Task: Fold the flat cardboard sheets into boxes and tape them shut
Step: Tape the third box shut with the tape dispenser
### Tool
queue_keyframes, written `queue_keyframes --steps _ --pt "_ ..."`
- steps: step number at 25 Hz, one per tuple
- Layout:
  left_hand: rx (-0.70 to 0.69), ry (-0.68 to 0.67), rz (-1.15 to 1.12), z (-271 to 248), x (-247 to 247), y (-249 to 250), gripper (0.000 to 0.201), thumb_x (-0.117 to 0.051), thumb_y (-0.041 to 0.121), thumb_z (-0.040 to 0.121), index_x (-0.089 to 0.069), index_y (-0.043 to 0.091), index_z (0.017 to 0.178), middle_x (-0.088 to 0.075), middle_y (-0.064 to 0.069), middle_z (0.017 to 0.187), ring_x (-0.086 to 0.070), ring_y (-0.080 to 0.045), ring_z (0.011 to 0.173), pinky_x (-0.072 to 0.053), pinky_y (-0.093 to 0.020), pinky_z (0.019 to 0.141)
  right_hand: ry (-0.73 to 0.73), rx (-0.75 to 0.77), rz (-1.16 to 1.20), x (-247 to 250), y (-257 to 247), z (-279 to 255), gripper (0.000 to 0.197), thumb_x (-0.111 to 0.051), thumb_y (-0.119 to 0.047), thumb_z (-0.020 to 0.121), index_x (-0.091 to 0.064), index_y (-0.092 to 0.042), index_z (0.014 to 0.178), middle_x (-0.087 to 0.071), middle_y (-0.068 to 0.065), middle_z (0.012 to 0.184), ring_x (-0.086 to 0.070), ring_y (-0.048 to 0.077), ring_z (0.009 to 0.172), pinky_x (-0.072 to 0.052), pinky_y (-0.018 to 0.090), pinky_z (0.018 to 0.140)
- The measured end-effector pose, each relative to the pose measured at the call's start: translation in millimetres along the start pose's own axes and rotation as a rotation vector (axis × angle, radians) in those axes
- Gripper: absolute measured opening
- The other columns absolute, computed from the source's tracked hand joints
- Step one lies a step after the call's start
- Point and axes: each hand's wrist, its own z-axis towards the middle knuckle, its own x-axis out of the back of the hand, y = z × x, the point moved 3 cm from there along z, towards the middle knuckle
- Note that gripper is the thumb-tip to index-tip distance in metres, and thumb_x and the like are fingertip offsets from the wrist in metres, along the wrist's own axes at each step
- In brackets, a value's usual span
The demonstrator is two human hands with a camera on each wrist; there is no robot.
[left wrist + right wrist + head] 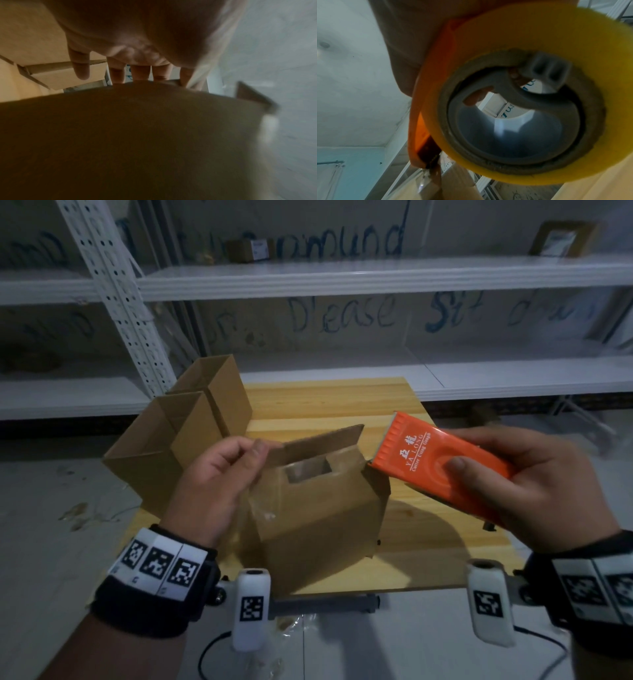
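Observation:
A small brown cardboard box [318,515] stands upright on the wooden table [342,398], its top flaps partly up and a strip of clear tape on its left side. My left hand [255,455] grips the box's upper left edge; in the left wrist view its fingers [118,75] curl over the rim of the box [137,135]. My right hand [459,450] holds an orange tape dispenser [438,463] just right of the box top, its front edge near the right flap. The right wrist view shows the yellow tape roll [522,40] in the dispenser [433,94].
Two open-topped cardboard boxes [164,453] [219,392] stand at the table's left side, close behind my left hand. White metal shelving [342,278] runs along the back wall. A grey floor lies left and in front of the table.

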Motion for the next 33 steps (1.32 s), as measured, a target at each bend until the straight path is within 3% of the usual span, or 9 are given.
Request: queue_keyframes --steps 4,6,11,15,19,23,27,30,33 --pt "-0.034 -0.049 -0.114 -6 -2 -2 0.106 -0.040 0.104 0.072 -0.076 0.022 0.130 -0.074 -0.006 0.138 -0.068 -0.034 0.131 -0.047 -0.072 0.112 0.005 -0.006 0.013 1 3 1 0.034 -0.075 -0.054 0.073 -0.081 -0.041 0.103 -0.080 -0.016 0.094 -0.074 0.015 0.069 -0.053 0.030 0.035" --pt "-0.095 -0.044 -0.174 -8 1 4 0.116 -0.036 0.107 0.065 -0.074 0.020 0.132 -0.073 -0.008 0.141 -0.065 -0.034 0.135 -0.042 -0.072 0.116 0.006 -0.006 0.015 2 5 0 0.033 -0.081 -0.053 0.075 -0.082 -0.038 0.105 -0.081 -0.013 0.093 -0.075 0.015 0.070 -0.055 0.029 0.038" --pt "-0.249 -0.127 -0.046 -18 15 29 0.079 -0.059 0.101 0.069 -0.084 0.035 0.104 -0.069 -0.003 0.144 -0.061 -0.027 0.140 -0.042 -0.073 0.115 -0.007 -0.010 0.013 3 4 0 0.032 -0.078 -0.052 0.075 -0.081 -0.042 0.105 -0.081 -0.010 0.093 -0.075 0.010 0.076 -0.054 0.025 0.038" --pt "-0.237 -0.198 0.241 -33 18 42 0.076 -0.069 0.102 0.054 -0.083 0.045 0.102 -0.065 0.026 0.143 -0.059 0.003 0.135 -0.052 -0.046 0.108 -0.023 -0.011 0.024 2 1 -2 0.035 -0.076 -0.056 0.073 -0.081 -0.043 0.105 -0.079 -0.018 0.097 -0.075 0.010 0.076 -0.054 0.026 0.039" --pt "-0.314 -0.142 0.517 -45 11 54 0.067 -0.071 0.097 0.054 -0.082 0.046 0.097 -0.063 0.042 0.138 -0.054 0.014 0.132 -0.046 -0.037 0.104 -0.024 -0.016 0.024 3 0 -3 0.036 -0.075 -0.058 0.071 -0.080 -0.044 0.104 -0.079 -0.021 0.097 -0.074 0.007 0.075 -0.054 0.025 0.039" --pt "-0.311 -0.074 0.558 -47 10 53 0.058 -0.080 0.085 0.057 -0.079 0.045 0.100 -0.069 0.037 0.132 -0.057 0.018 0.125 -0.045 -0.022 0.098 -0.020 -0.005 0.025 2 -2 -3 0.033 -0.076 -0.058 0.072 -0.079 -0.048 0.103 -0.079 -0.021 0.099 -0.074 0.008 0.077 -0.054 0.023 0.041" --pt "-0.255 -0.074 0.556 -49 8 53 0.061 -0.085 0.071 0.052 -0.077 0.042 0.106 -0.073 0.032 0.125 -0.060 0.017 0.119 -0.048 -0.022 0.097 -0.029 -0.006 0.013 2 -3 -4 0.026 -0.090 -0.053 0.079 -0.079 -0.050 0.102 -0.079 -0.022 0.097 -0.075 0.007 0.076 -0.053 0.022 0.039" --pt "-0.196 -0.106 0.589 -50 8 52 0.076 -0.089 0.071 0.044 -0.077 0.046 0.114 -0.072 0.031 0.128 -0.061 0.015 0.122 -0.050 -0.029 0.103 -0.039 -0.007 0.012 0 -4 -4 0.024 -0.088 -0.053 0.080 -0.079 -0.050 0.102 -0.079 -0.022 0.097 -0.074 0.007 0.076 -0.053 0.023 0.039" --pt "-0.148 -0.149 0.623 -51 3 50 0.083 -0.087 0.077 0.043 -0.068 0.048 0.118 -0.072 0.038 0.119 -0.058 0.022 0.117 -0.045 -0.017 0.091 -0.042 -0.008 0.018 -1 -3 -3 0.025 -0.087 -0.050 0.079 -0.079 -0.048 0.102 -0.079 -0.021 0.096 -0.074 0.008 0.075 -0.053 0.024 0.038"
